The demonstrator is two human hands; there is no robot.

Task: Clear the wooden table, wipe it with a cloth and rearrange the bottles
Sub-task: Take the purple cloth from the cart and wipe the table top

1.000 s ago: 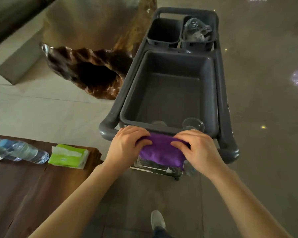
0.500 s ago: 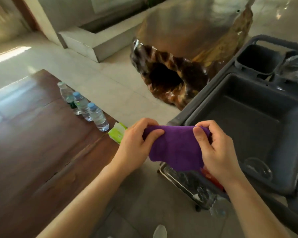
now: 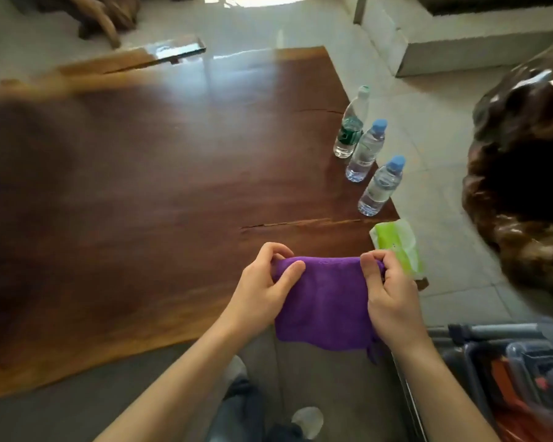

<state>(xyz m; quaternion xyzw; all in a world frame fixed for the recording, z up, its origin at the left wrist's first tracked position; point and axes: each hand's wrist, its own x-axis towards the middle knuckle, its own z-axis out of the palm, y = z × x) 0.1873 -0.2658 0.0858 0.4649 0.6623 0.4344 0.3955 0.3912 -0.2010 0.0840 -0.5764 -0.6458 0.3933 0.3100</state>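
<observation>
Over the near right corner of the wooden table [image 3: 173, 173], from the one head view I have, I hold the purple cloth [image 3: 324, 301] stretched between both hands. My left hand [image 3: 262, 291] has thumb and fingers clamped on the cloth's upper left corner; my right hand [image 3: 391, 298] pinches the upper right corner the same way, its fingers curled shut on the fabric. I judge the cloth is held spread like this so it opens flat before it goes down on the wood for wiping; its lower part hangs free past the table's near edge, above the floor.

Three water bottles stand upright in a row along the table's right edge: the green-labelled bottle [image 3: 351, 126] farthest, a blue-capped bottle [image 3: 366, 151] in the middle, and another blue-capped bottle [image 3: 382, 186] nearest. They look parked at the edge to leave the middle bare for the wipe. The green tissue pack [image 3: 398, 245] lies at the corner, just beyond my right hand. The grey cart [image 3: 492, 333] sits at lower right, beside the table.
</observation>
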